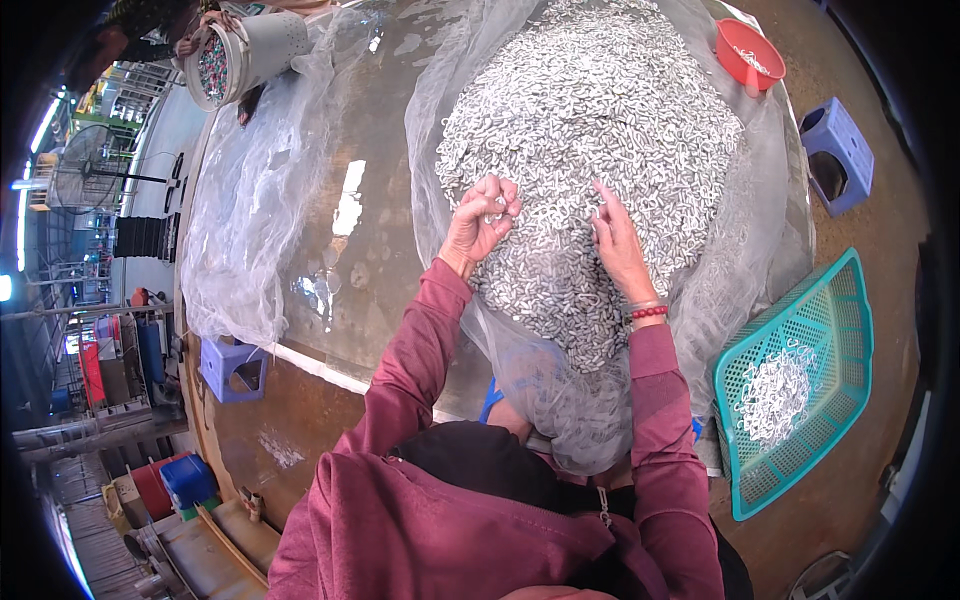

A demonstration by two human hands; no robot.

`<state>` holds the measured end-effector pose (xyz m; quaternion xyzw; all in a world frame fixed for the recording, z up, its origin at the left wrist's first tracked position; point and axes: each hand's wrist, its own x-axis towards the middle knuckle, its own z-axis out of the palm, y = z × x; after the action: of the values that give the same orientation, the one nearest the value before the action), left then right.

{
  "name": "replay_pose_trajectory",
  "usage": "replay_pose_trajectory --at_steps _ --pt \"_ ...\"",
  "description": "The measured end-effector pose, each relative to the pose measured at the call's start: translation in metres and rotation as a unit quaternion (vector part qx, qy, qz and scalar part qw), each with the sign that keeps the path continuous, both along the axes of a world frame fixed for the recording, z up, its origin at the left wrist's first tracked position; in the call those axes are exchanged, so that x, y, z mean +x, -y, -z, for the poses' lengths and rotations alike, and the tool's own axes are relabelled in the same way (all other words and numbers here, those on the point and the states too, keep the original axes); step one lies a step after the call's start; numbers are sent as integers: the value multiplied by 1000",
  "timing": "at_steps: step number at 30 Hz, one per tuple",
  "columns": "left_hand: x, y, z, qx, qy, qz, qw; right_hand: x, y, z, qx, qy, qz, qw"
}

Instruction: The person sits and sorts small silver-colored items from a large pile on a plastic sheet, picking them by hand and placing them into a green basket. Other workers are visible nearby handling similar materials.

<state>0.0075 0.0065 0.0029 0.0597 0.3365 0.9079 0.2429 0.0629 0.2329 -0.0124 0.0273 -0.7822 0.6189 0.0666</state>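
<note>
In the head view, the left hand (485, 215) is raised over the near left of the heap, its grip drawn into a narrow pinch, seemingly on a pale piece too small to make out. The right hand (622, 245) faces it, fingers loosely bent; whether anything sits in that grip I cannot tell. Both are near chest centre, presumably where the eyes can follow them.

The heap of small silvery-white pieces (600, 110) lies beneath and beyond both hands, spread on a sheer netting (750, 240) whose raised folds probably stop pieces scattering; its near end drapes towards the lap. A teal basket (845, 320) with white pieces inside stands by the right side, likely for easy reach, and a red scoop (762, 45) rests at the heap's far right.

The counter (375, 215) is grey-brown and glossy, reflecting light, with more netting (245, 220) bunched on its left. Purple-blue stools, one right (848, 135) and one left (215, 370), stand on the brown floor (240, 440). At upper left, a co-worker's hands (215, 20) hold a white bucket (275, 50) tilted, showing coloured bits; a fan (88, 168) stands behind.
</note>
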Motion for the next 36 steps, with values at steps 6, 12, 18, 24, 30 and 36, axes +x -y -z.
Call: replay_pose_trajectory --at_steps 6,12,18,24,30,36 --pt "-16 -10 44 -421 -97 -26 901 2 -13 4 -433 179 -8 883" --pt "-12 -42 100 -768 -353 5 534 18 -30 11 -364 310 63 876" --pt "-7 -31 51 -641 -321 23 697 70 -30 25 412 15 -212 886" --pt "5 -25 -5 -105 82 59 989 78 -26 60 403 16 -169 899" --pt "8 -23 -29 71 127 -27 989 58 -33 44 -152 342 -43 926" --pt "2 -20 -3 -7 151 24 988 44 -60 8 -565 270 -91 775"
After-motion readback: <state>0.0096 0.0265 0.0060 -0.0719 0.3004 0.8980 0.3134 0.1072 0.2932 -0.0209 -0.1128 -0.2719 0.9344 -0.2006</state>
